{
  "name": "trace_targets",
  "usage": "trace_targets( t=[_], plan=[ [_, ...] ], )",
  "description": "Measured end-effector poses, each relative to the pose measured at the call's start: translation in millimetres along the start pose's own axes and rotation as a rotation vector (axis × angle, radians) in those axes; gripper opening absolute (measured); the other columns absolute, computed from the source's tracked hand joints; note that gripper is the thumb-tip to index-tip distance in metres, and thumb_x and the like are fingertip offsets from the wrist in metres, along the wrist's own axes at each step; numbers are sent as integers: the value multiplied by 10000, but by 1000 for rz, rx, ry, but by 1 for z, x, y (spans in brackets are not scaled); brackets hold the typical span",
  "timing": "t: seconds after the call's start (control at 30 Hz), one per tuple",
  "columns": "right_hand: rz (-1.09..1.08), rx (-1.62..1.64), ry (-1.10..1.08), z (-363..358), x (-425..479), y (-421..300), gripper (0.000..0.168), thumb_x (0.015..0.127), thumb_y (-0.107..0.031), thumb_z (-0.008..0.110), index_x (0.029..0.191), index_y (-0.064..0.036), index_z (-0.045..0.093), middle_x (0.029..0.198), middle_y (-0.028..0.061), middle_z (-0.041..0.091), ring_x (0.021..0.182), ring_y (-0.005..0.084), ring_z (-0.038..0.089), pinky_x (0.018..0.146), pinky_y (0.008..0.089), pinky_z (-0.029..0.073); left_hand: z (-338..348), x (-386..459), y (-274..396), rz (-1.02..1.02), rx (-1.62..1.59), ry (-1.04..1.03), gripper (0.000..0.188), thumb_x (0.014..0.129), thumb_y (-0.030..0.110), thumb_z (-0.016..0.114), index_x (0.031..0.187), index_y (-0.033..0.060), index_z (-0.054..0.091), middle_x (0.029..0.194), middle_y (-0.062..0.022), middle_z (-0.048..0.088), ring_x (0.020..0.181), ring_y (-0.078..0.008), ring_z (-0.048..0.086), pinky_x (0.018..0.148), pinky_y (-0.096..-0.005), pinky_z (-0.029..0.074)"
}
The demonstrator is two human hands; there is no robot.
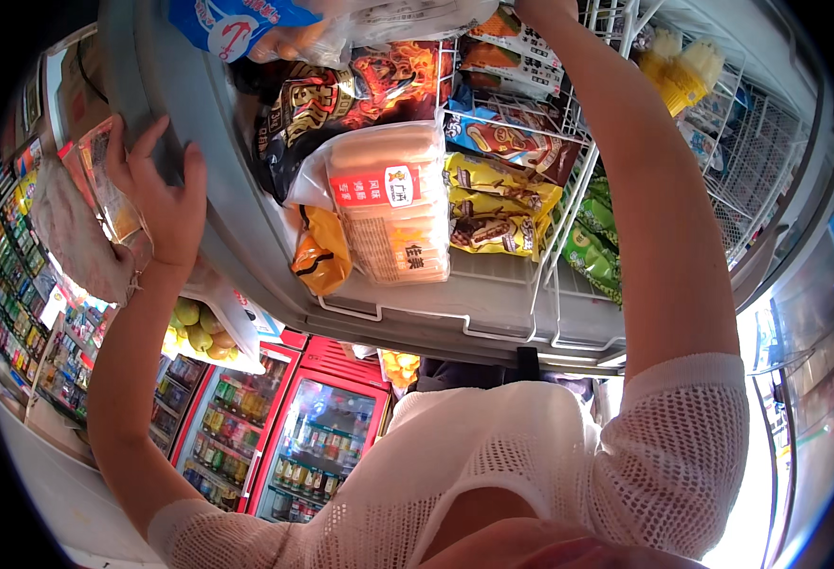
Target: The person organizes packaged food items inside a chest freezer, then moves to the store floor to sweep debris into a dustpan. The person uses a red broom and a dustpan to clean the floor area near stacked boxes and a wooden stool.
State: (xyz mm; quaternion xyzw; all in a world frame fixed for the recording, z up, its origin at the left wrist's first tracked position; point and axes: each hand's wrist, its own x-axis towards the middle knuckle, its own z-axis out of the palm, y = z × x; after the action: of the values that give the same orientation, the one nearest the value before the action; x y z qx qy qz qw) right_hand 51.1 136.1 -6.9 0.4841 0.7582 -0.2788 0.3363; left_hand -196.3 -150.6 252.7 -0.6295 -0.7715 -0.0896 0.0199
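Note:
My left hand [164,192] rests on the grey rim [210,142] of a chest freezer, fingers spread and holding nothing. At the top edge, my right hand [546,8] is mostly cut off, close to white-wrapped ice creams [509,60]; its fingers are hidden. Between my arms lies a clear pack of sausages [388,206], beside a black bag with a flame print [317,107] and an orange packet [321,252]. A white wire basket [566,235] holds blue-and-brown wrappers [509,135] and yellow ice cream packets [499,203].
Green packets [591,242] lie under my right forearm, with wrapped cones [684,67] farther right. A blue-and-clear bag [246,28] is at the top. Outside the freezer are a greyish bag-like item [79,235], green fruit [203,331] and red-framed drinks coolers [317,441].

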Motion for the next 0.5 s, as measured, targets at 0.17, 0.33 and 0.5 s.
trace_targets(
  t=[0.17, 0.33, 0.5],
  plan=[
    [-49, -39, 294, 31, -7, -9, 589, 750, -197, 646, 1265, -91, 380, 1278, 96, 415, 1178, 270, 406, 933, 409, 385, -5, -2, 0, 0, 56, -6, 398, 758, 115, 608, 1135, 87, 484, 1334, -184, 204, 1235, -364, 240, 1002, -428, 268],
    [-175, -162, 239, 33, 0, -2, 489, 796, -225, 593, 1232, -89, 419, 1289, 115, 405, 1192, 295, 386, 994, 436, 308, -5, 0, 1, -19, 24, -14, 392, 757, 106, 604, 1131, 88, 486, 1339, -182, 193, 1241, -365, 232, 1000, -427, 271],
    [-135, 105, 118, 22, 22, 1, 674, 711, -399, 667, 1246, -84, 406, 1334, 137, 377, 1238, 336, 330, 1007, 460, 281, -4, -2, 0, -21, 14, -22, 389, 756, 94, 602, 1127, 84, 486, 1357, -172, 174, 1245, -362, 227, 1003, -427, 263]
  ],
)
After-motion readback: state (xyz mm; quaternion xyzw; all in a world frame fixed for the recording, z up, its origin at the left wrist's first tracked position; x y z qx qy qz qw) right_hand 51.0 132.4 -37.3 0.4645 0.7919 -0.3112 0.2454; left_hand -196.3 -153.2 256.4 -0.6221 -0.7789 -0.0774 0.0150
